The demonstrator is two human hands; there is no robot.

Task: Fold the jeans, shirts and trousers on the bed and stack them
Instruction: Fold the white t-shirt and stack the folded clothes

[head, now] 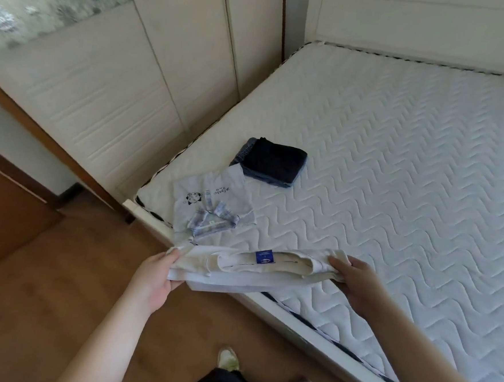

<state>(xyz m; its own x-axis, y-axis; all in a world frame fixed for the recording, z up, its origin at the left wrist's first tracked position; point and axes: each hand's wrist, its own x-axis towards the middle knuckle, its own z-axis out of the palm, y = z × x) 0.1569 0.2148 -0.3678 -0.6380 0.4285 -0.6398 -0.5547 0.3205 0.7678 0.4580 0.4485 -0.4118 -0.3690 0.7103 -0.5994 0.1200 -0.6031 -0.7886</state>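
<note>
I see a bed [395,177] with a bare white quilted mattress, its wavy stitching running across the whole top. A pale headboard [420,26] stands at its far end. Along the far side runs a cream wardrobe [108,91] with panelled doors and a patterned glass strip [43,6] up high. The floor [44,280] is brown wood. Soft daylight fills the room.

A folded white shirt [254,268] with a blue neck label lies at the bed [395,171] edge, beside a folded pale-blue shirt [214,206] and folded dark jeans [272,162].
</note>
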